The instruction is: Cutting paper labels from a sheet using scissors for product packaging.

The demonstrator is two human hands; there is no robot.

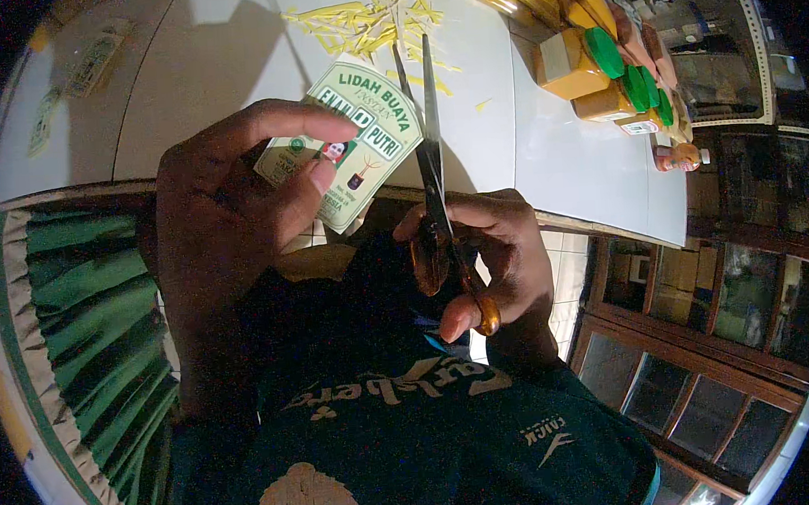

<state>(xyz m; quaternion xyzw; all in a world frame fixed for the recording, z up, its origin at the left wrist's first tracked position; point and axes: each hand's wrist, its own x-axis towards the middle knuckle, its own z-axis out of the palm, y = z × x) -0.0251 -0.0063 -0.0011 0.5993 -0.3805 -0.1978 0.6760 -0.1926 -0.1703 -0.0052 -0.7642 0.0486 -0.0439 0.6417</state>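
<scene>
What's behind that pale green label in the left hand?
Past the top edge of the label, you can see the white table and thin yellow scraps. Whatever lies straight behind it and the left hand is covered.

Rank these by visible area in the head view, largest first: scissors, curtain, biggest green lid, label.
1. Curtain
2. Label, though fingers cover part
3. Scissors, longer than the label but thin
4. Biggest green lid

Scissors [432, 158]: smooth metal blades, glossy handles, plastic by the look from here. Label [381, 145]: smooth paper or card. Desk [476, 54]: smooth, slight sheen. Jars [567, 67]: plastic-looking. Curtain [93, 309]: gathered cloth. Cabinet [698, 357]: wood, glassy panes.
</scene>
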